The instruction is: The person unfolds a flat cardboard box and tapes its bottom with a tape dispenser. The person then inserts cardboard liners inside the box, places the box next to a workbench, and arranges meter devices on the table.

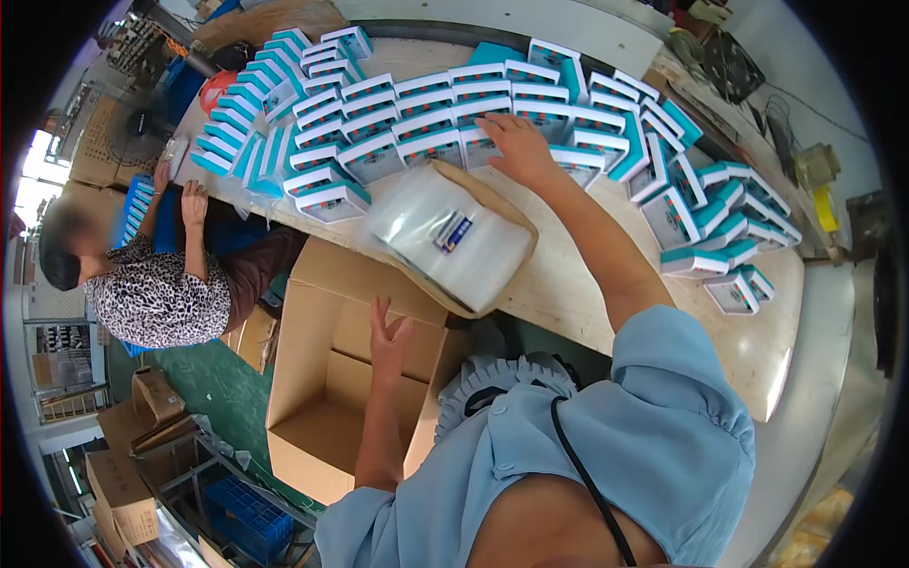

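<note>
My right hand (516, 147) reaches over the bench with its fingers stretched out, near or touching the teal-and-white boxes in the middle rows. One white-fronted box (478, 147) stands just beside its fingertips. My left hand (388, 339) hovers above a large open cardboard carton (312, 284), its fingers apart and nothing in them. Between my hands, a stack of clear plastic bags (417, 213) with a small printed label lies in a shallow brown cardboard tray (523, 225) at the bench's front edge.
Rows of teal-and-white boxes (369, 156) cover much of the bench (587, 256), more standing at its right end (677, 218). At left sits a co-worker in a patterned top (170, 298), hands at the bench. Cartons (123, 497) and a blue crate (248, 516) are at lower left.
</note>
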Demonstrator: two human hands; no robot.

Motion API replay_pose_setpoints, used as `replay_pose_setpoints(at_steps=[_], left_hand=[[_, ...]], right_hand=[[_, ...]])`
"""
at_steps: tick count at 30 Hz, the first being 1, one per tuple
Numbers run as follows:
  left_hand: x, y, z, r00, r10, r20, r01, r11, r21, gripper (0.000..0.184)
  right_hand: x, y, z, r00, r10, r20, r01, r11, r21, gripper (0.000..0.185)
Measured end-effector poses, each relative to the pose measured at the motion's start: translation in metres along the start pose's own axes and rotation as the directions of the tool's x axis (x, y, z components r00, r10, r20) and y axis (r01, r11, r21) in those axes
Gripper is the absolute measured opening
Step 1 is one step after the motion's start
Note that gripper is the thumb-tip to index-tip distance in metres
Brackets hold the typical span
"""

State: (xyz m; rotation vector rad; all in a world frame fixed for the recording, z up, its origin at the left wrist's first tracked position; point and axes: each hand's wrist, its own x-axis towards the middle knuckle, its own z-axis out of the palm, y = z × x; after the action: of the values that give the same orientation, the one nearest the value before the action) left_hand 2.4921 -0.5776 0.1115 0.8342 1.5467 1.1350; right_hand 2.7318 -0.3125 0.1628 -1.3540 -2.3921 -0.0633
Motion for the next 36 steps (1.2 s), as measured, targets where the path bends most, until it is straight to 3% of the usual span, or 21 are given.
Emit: replay_pose_setpoints(at_steps=[2,3,5,6,9,11,12,13,14,15,19,20,21,22,23,24,26,30,32,33,36], left_hand=[[0.024,0.014,0.02,1.0,-0.013,0.006,0.013,0.999,-0.039,0.08],[0.031,0.017,0.028,1.0,-0.021,0.007,0.021,0.997,-0.078,0.082],[0.045,0.012,0.041,0.998,-0.061,0.013,0.062,0.989,-0.131,0.084],[0.054,0.0,0.043,1.0,0.002,0.03,0.001,0.995,-0.101,0.084],[0.062,-0.016,0.048,0.998,0.031,-0.057,-0.031,0.999,-0.008,0.083],[0.06,-0.001,0.05,0.994,0.055,-0.091,-0.058,0.998,-0.036,0.084],[0.057,0.006,0.051,0.992,0.064,-0.112,-0.074,0.994,-0.085,0.085],[0.056,0.01,0.053,0.991,0.07,-0.111,-0.084,0.987,-0.135,0.086],[0.065,-0.015,0.053,0.988,0.094,-0.124,-0.094,0.996,0.003,0.087],[0.065,-0.019,0.055,0.986,0.093,-0.14,-0.094,0.996,-0.004,0.087],[0.061,-0.022,0.056,0.974,0.013,-0.228,-0.01,1.0,0.014,0.082],[0.06,-0.024,0.055,0.98,-0.037,-0.194,0.038,0.999,0.004,0.08],[0.046,-0.009,0.058,0.976,0.049,-0.211,-0.075,0.99,-0.117,0.07],[0.041,-0.005,0.055,0.976,-0.112,-0.189,0.089,0.988,-0.125,0.064],[0.031,0.018,0.056,0.961,-0.137,-0.241,0.096,0.98,-0.173,0.065],[0.029,0.026,0.052,0.958,-0.109,-0.266,0.09,0.992,-0.084,0.065],[0.035,0.01,0.045,0.83,0.336,-0.446,-0.255,0.938,0.233,0.057],[0.037,0.073,0.049,0.797,0.482,-0.365,-0.357,0.862,0.36,0.046],[0.058,0.092,0.056,0.766,0.639,-0.072,-0.47,0.633,0.615,0.047],[0.071,0.102,0.062,0.771,0.634,-0.065,-0.469,0.633,0.615,0.047],[0.116,0.128,0.087,0.72,0.666,0.198,-0.607,0.464,0.646,0.051]], right_hand=[[0.021,0.0,0.008,0.981,0.021,0.194,-0.003,0.995,-0.096,0.063],[0.024,0.003,0.014,0.986,-0.003,0.168,0.028,0.989,-0.142,0.06],[0.023,0.024,0.036,0.984,-0.169,-0.063,0.165,0.984,-0.067,0.05],[0.021,0.028,0.04,0.984,-0.161,-0.076,0.16,0.987,-0.021,0.047],[0.012,0.045,0.026,0.977,-0.036,0.211,0.058,0.993,-0.098,0.051],[-0.002,0.064,0.018,0.975,-0.201,0.09,0.211,0.969,-0.13,0.057],[-0.012,0.079,0.015,0.964,-0.079,0.252,0.106,0.99,-0.096,0.062],[-0.02,0.082,0.005,0.968,-0.097,0.231,0.127,0.985,-0.118,0.065],[-0.025,0.077,-0.007,0.964,-0.077,0.255,0.107,0.989,-0.104,0.066],[-0.025,0.072,-0.013,0.962,-0.094,0.257,0.124,0.987,-0.101,0.066],[-0.031,0.065,-0.034,0.884,-0.059,0.463,0.096,0.994,-0.055,0.068],[-0.031,0.07,-0.03,0.913,-0.136,0.384,0.119,0.991,0.068,0.071],[-0.025,0.074,-0.03,0.916,-0.212,0.34,0.154,0.97,0.19,0.074],[-0.015,0.065,-0.039,0.935,-0.18,0.305,0.141,0.979,0.146,0.072],[-0.004,0.058,-0.04,0.971,-0.133,0.2,0.103,0.983,0.152,0.069],[0.007,0.054,-0.041,0.982,-0.071,0.173,0.046,0.988,0.145,0.073],[0.03,0.055,-0.027,0.99,-0.132,0.059,0.126,0.988,0.094,0.075],[0.062,0.069,0.018,0.993,-0.106,0.059,0.108,0.993,-0.039,0.081],[0.068,0.069,0.024,0.991,-0.088,0.097,0.096,0.992,-0.085,0.084],[0.069,0.069,0.027,0.987,-0.076,0.144,0.096,0.986,-0.137,0.087],[0.086,0.056,0.012,0.946,0.037,0.323,0.008,0.991,-0.137,0.095]])
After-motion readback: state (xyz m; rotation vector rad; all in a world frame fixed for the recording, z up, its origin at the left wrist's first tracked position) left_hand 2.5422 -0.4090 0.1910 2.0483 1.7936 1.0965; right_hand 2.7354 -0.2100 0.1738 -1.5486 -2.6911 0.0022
